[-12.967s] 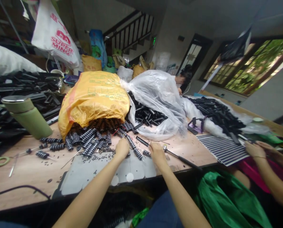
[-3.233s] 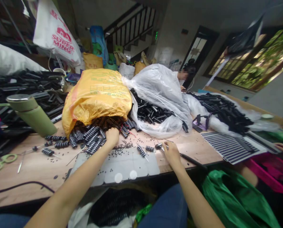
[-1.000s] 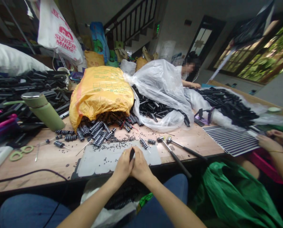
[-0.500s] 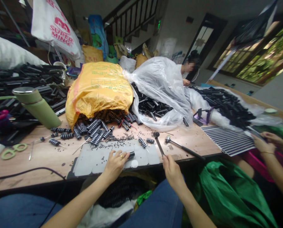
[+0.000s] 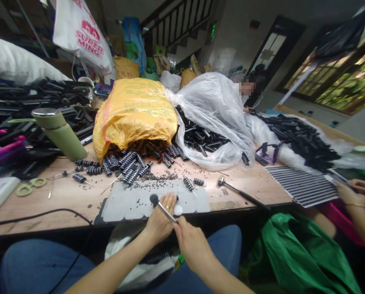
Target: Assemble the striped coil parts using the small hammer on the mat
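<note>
My left hand [image 5: 161, 218] lies over a short black tube [image 5: 176, 198] on the grey plate [image 5: 118, 204], fingers together around it; only the tube's end shows. My right hand [image 5: 190, 241] grips the handle of a hammer-like tool [image 5: 167, 210], whose dark round head is above the back of my left hand. Several black-and-white ribbed rollers [image 5: 129, 169] spill from the yellow bag [image 5: 136, 110], and two more lie behind the plate. Small dark bits are scattered there. A second hammer [image 5: 240, 192] rests to the right.
A green flask [image 5: 60, 134] and green scissors [image 5: 31, 187] stand and lie at left. Clear plastic bags [image 5: 213, 106] hold black tubes. At right, another person's hands [image 5: 352, 194] are beside a striped sheet [image 5: 301, 183]. A cable [image 5: 47, 212] crosses the table's front left.
My right hand has moved left with the tool, from beside the plate to over my left hand. My left hand now covers more of the tube. The view has shifted slightly.
</note>
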Tool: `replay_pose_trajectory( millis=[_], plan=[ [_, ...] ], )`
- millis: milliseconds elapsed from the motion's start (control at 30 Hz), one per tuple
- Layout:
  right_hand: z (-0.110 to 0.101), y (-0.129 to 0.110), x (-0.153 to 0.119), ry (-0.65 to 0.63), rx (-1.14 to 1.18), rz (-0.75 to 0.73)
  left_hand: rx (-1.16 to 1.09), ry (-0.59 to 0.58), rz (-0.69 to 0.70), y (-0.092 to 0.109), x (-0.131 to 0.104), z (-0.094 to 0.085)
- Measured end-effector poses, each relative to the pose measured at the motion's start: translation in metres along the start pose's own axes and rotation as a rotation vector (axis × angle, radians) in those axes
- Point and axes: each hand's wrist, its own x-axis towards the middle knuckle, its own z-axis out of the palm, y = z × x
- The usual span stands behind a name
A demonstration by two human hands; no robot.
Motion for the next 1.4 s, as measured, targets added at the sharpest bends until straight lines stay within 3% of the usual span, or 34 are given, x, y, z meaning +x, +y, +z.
replay_pose_trajectory(
  millis=[100, 200, 367, 500, 567, 667, 767, 833, 933, 1067, 1200, 1300, 1400],
  plan=[
    [0.011, -0.001, 0.002, -0.087, -0.098, 0.015, -0.052, -0.017, 0.004, -0.006, 0.005, 0.0],
    [-0.003, 0.017, 0.006, 0.023, -0.047, 0.103, -0.126, -0.083, -0.093, -0.008, 0.01, -0.014],
    [-0.044, 0.09, 0.019, 0.184, -0.291, 0.369, -0.259, -0.232, -0.112, 0.004, 0.012, -0.051],
    [-0.054, 0.147, 0.029, 0.178, -0.435, 0.517, -0.198, -0.065, -0.135, 0.0, 0.05, -0.052],
    [-0.052, 0.163, 0.033, 0.16, -0.465, 0.551, -0.157, 0.003, 0.009, -0.008, 0.078, -0.04],
    [-0.046, 0.173, 0.036, 0.181, -0.504, 0.522, -0.116, -0.043, 0.371, -0.021, 0.111, -0.018],
    [-0.039, 0.173, 0.038, 0.323, -0.521, 0.37, -0.058, -0.121, 0.509, -0.027, 0.124, -0.001],
    [-0.034, 0.168, 0.044, 0.413, -0.46, 0.248, -0.012, -0.109, 0.494, -0.027, 0.124, 0.003],
    [-0.03, 0.157, 0.06, 0.436, -0.337, 0.11, -0.007, -0.036, 0.432, -0.029, 0.11, 0.0],
    [-0.022, 0.143, 0.092, 0.314, -0.318, 0.018, -0.089, 0.067, 0.157, -0.043, 0.072, -0.014],
    [-0.002, 0.119, 0.133, 0.173, -0.289, -0.108, -0.198, 0.174, -0.163, -0.067, 0.035, -0.026],
    [0.015, 0.092, 0.173, 0.126, -0.27, -0.182, -0.301, 0.252, -0.312, -0.078, 0.022, -0.029],
    [0.018, 0.074, 0.217, 0.167, -0.282, -0.103, -0.389, 0.36, -0.435, -0.082, 0.018, -0.03]
  ],
)
